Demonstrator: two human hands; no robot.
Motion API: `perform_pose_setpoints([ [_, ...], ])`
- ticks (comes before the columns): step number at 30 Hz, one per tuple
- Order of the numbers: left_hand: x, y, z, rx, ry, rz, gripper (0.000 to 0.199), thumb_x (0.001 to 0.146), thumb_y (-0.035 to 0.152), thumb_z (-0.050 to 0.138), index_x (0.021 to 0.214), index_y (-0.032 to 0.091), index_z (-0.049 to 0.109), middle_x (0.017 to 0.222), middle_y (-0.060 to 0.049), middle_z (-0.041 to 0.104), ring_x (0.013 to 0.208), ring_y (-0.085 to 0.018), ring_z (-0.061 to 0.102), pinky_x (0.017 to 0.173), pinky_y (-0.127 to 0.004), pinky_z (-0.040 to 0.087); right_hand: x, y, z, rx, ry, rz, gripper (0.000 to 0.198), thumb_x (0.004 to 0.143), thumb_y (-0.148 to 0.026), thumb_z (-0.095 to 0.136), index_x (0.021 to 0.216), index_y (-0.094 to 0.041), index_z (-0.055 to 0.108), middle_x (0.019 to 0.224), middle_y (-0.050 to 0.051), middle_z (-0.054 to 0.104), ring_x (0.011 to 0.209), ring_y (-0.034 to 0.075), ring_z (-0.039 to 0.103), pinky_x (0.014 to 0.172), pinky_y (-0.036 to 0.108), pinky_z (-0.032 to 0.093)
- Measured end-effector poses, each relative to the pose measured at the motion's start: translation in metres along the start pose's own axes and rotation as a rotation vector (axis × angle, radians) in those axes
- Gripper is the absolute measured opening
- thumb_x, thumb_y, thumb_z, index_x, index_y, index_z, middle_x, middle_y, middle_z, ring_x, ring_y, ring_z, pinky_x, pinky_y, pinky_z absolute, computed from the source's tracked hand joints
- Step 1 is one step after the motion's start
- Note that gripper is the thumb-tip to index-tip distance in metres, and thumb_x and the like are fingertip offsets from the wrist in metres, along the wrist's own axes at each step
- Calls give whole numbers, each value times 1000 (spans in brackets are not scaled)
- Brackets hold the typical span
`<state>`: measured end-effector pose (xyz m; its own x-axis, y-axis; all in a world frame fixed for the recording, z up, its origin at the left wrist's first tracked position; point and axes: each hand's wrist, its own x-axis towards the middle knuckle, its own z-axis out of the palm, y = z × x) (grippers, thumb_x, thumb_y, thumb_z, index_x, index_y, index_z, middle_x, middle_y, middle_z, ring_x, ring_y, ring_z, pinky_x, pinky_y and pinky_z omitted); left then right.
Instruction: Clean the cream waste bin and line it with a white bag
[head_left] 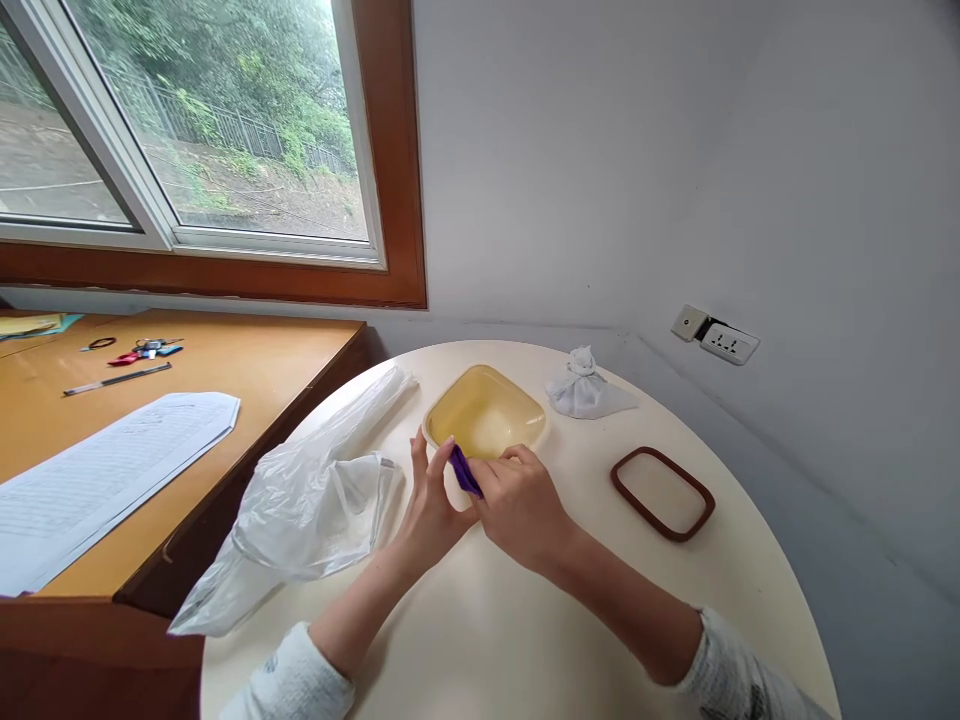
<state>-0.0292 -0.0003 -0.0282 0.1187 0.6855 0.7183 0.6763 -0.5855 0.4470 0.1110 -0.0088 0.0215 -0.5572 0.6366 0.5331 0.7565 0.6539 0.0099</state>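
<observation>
A small, flat purple piece (466,472), perhaps folded, is held between my two hands at the near rim of a yellow bowl (487,395). My left hand (431,510) has its fingers curled at the left side of the piece, one fingertip touching its top end. From the right, my right hand (525,508) is closed around the lower end, its fingers hiding part of it. The bowl is squarish, with yellowish, shiny inner walls, and my fingers cover part of its near edge.
On the round table (525,640), a crumpled clear plastic bag (300,510) lies left, a knotted white bag (585,388) at the back right, and a brown oblong ring (664,495) on the right. Paper sheets (112,480), a pen (116,379) and keys (146,350) lie on a wooden desk.
</observation>
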Motion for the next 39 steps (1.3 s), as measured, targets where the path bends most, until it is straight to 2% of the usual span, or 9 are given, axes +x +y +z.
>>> perform_pose_setpoints([
  [6,-4,-8,0,51,46,14,92,63,12,70,134,28,13,140,-20,24,118,-32,45,90,-51,42,-2,-16,4,69,59,-26,14,80,-12,42,82,-13,56,62,2,60,53,13,47,62,29,30],
  [10,-1,-8,-2,39,56,58,92,64,11,69,134,29,11,136,-19,26,116,-31,46,87,-49,44,-5,-15,-6,189,-29,-17,20,87,-21,38,90,-13,56,71,4,64,59,15,51,64,29,32],
  [18,7,1,-5,-116,62,193,99,58,16,76,133,37,15,144,-14,6,132,-35,23,92,-53,41,9,9,-55,278,-570,3,33,92,-28,25,82,-18,54,68,2,61,54,12,49,52,25,30],
  [21,7,5,-5,-88,24,245,99,56,13,76,132,39,17,146,-12,2,134,-38,17,94,-56,38,20,18,-52,289,-781,11,31,90,-28,25,85,-19,54,72,2,62,55,13,49,48,24,29],
  [25,6,8,-6,-68,-16,301,100,55,8,76,131,41,20,147,-11,4,133,-38,19,94,-57,38,33,23,-28,170,-959,35,25,85,-27,33,88,-20,57,84,4,65,65,16,56,50,25,35],
  [29,6,8,-7,-66,-35,302,100,56,10,76,131,41,19,147,-11,3,133,-38,19,94,-56,39,41,23,-3,61,-982,75,19,79,-26,45,86,-20,61,89,7,67,76,24,60,58,31,42],
  [33,7,8,-8,-62,-47,293,99,58,11,75,132,42,18,147,-10,4,133,-38,19,93,-53,41,44,20,6,-39,-961,142,17,73,-21,52,86,-17,62,89,11,67,81,28,61,65,37,44],
  [36,7,8,-8,-81,-42,263,102,57,15,77,133,40,15,146,-11,3,132,-37,21,90,-49,44,43,15,-7,-97,-927,177,14,67,-19,58,80,-15,62,82,13,67,76,29,61,64,38,43],
  [39,6,6,-8,-95,-32,223,103,56,19,78,134,38,13,145,-12,6,131,-37,24,89,-48,45,38,10,-37,-97,-835,149,3,67,-15,55,69,-17,57,71,9,65,66,24,59,59,35,39],
])
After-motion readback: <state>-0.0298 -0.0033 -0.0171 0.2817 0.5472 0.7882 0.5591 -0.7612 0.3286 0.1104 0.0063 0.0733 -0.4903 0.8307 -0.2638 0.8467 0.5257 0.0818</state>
